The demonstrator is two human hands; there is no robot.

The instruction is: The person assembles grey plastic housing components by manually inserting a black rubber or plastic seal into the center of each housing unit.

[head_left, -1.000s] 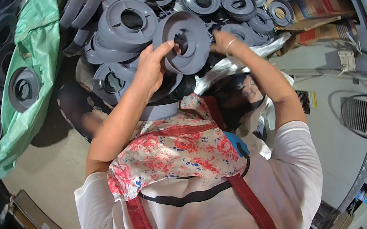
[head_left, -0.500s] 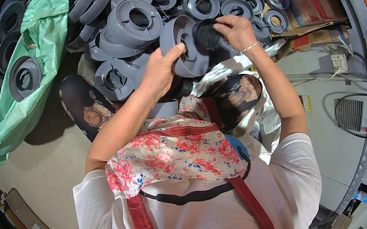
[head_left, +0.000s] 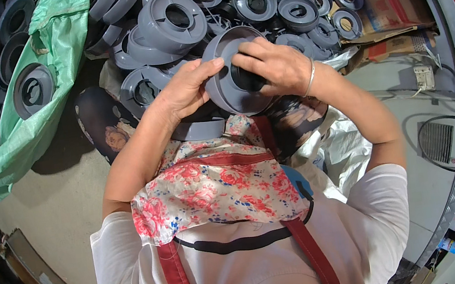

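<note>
Head view, with something new to see: half a second ago, holding the round black part [head_left: 247,81] out beside the gray ring [head_left: 225,93]; now, bringing it down into the middle of that ring. No longer apart, then, but together in one spot, just past the flowery apron [head_left: 216,187] and on the near side of the heap of gray rings [head_left: 157,24]. Gripping the ring's rim with the left hand [head_left: 188,89], thumb on top and fingers bent underneath. Pinching the black part with the right hand [head_left: 280,68], fingers curled nearly closed around it. Impossible to tell how deep, with fingers in the way. Hard, smooth and shiny like plastic: gray and wide like a bowl with a hole, black and small like a cup. To the left, crinkly and bright, the green sack [head_left: 64,46] with a ring on it. To the right, flat brown cardboard [head_left: 403,4]. Lower down, thin, shiny and wrinkled, some white sheeting [head_left: 348,151].
</note>
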